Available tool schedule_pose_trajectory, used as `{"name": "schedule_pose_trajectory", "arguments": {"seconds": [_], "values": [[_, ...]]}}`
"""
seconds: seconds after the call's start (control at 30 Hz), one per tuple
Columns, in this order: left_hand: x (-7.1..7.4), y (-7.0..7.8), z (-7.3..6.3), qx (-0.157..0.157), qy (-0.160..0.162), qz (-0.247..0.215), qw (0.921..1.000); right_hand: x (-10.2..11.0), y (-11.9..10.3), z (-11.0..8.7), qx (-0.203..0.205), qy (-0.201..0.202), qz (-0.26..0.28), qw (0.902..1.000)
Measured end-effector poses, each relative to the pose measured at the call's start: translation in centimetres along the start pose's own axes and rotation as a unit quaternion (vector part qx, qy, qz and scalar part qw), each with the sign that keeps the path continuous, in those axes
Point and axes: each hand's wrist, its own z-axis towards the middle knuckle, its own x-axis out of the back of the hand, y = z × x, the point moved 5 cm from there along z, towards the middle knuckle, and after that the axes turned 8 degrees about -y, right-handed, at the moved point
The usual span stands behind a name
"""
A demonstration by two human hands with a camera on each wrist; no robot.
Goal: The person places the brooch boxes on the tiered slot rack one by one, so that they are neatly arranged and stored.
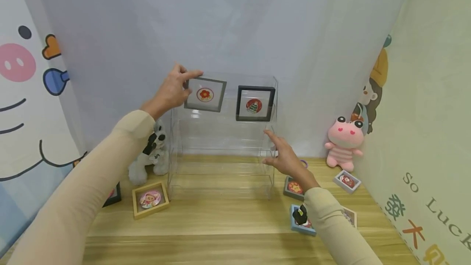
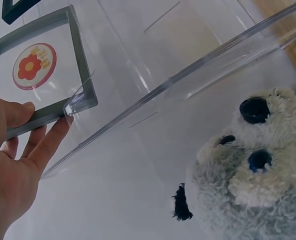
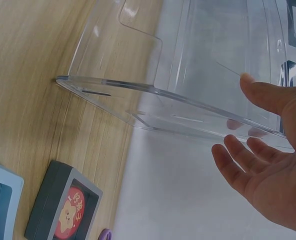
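Note:
A clear acrylic tiered rack (image 1: 220, 148) stands at the back of the wooden table. At its top left, my left hand (image 1: 171, 89) pinches the edge of a grey-green display frame (image 1: 222, 98) holding a badge with a red flower. In the left wrist view, the thumb (image 2: 20, 114) is on the front and the fingers are behind; the frame looks tilted. On the rack's top right rests a black frame (image 1: 255, 88) with a Christmas-tree badge. Beside the rack's right panel is my right hand (image 1: 285, 156), fingers spread, thumb and fingers on either side of the panel's edge, holding nothing.
Right of the rack lie a dark grey frame (image 3: 48, 195), a light blue frame (image 1: 293, 222) and a pale grey frame (image 1: 336, 178), near a pink plush frog (image 1: 344, 142). To the left are a wooden frame (image 1: 137, 205) and a grey-white plush dog (image 2: 213, 175).

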Motion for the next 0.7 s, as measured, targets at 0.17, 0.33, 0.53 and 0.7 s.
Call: {"name": "schedule_pose_trajectory", "arguments": {"seconds": [0.17,0.33,0.53,0.7], "values": [[-0.6,-0.4,-0.1,0.000,-0.004,0.003,1.0000,-0.1,0.0,0.0,0.008,0.001,0.000,1.0000],[-1.0,-0.6,-0.1,0.016,-0.015,0.008,0.9997,0.0,0.1,0.0,0.006,0.002,-0.001,1.0000],[-1.4,-0.8,-0.3,0.025,-0.031,0.009,0.9992,0.0,0.2,0.0,0.005,0.002,-0.003,1.0000],[-1.4,-1.0,-0.6,0.027,-0.031,0.005,0.9992,0.0,0.2,0.0,0.006,0.002,-0.001,1.0000]]}}
